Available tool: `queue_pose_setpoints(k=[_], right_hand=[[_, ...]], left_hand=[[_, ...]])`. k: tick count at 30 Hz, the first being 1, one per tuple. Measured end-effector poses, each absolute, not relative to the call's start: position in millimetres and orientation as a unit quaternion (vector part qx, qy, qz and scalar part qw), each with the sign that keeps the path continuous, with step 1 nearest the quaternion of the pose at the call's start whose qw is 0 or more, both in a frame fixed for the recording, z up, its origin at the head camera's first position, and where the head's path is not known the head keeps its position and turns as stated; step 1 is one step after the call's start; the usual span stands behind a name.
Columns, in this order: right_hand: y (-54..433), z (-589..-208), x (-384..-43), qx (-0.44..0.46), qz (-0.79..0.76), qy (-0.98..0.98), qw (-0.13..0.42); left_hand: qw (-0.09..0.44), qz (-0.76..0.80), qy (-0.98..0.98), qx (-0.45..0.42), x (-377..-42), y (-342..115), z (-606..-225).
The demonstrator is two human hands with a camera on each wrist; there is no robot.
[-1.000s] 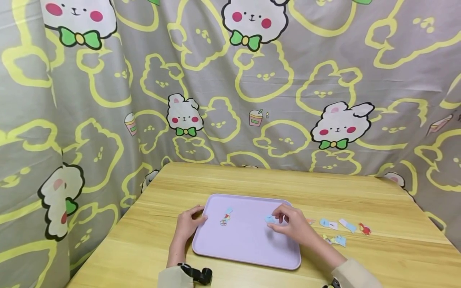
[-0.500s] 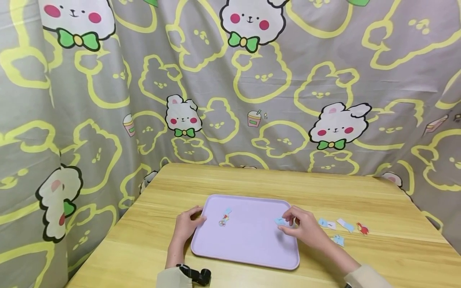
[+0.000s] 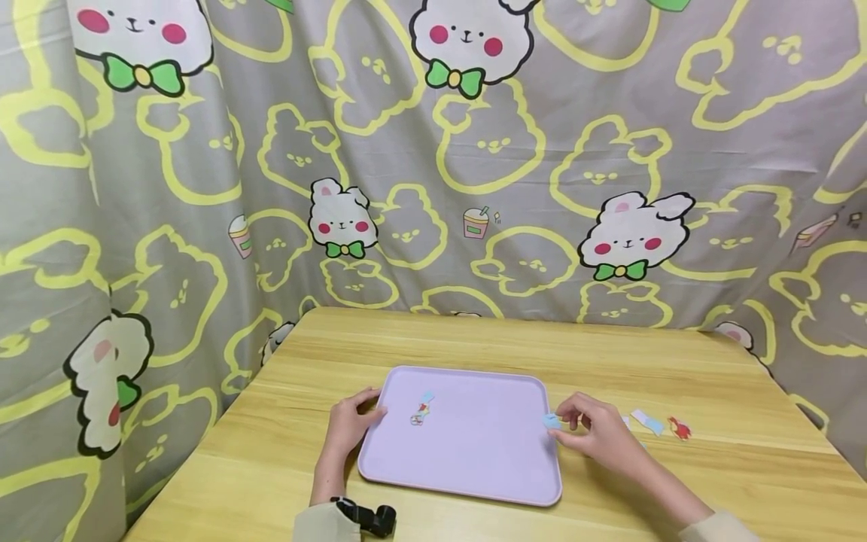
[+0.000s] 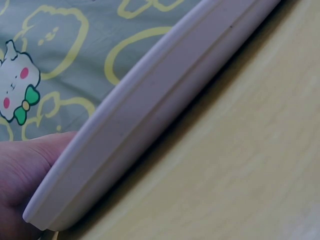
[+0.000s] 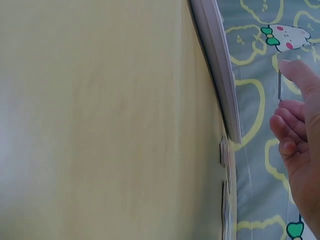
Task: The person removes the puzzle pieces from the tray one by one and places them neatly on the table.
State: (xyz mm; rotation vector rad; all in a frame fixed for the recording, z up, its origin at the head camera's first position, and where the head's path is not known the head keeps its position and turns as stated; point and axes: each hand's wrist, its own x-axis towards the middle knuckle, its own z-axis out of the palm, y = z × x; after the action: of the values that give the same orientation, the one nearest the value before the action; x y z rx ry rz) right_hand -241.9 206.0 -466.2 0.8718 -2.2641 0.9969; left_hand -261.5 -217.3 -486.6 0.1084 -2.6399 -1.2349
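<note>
At the right rim of the lilac tray (image 3: 467,467), my right hand (image 3: 596,433) pinches a small light blue flat piece (image 3: 552,421) between thumb and fingers. The right wrist view shows this thin piece (image 5: 280,85) edge-on, raised above the table. My left hand (image 3: 352,418) holds the tray's left edge, thumb over the rim; in the left wrist view the tray wall (image 4: 135,110) hides most of its fingers. Toward the left inside the tray lies a short row of small coloured pieces (image 3: 421,410), blue at the far end and red nearer me.
On the wooden table (image 3: 474,342), right of the tray, lie a white-and-blue piece (image 3: 648,421) and a red piece (image 3: 679,427). My right hand partly covers other pieces there. A patterned curtain (image 3: 406,150) hangs behind and beside the table.
My right hand has moved right with the light blue piece, from above the tray's interior to its right rim. My left hand and the row of pieces stay put.
</note>
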Motion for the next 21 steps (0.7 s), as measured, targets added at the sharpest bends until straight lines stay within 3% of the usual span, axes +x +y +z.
queue_pose_setpoints(k=[21], right_hand=[[262,-471,-229,0.299,0.333,-0.849,0.281]], left_hand=[[0.108,-0.419,-0.9,0.039,-264,-219,-488]])
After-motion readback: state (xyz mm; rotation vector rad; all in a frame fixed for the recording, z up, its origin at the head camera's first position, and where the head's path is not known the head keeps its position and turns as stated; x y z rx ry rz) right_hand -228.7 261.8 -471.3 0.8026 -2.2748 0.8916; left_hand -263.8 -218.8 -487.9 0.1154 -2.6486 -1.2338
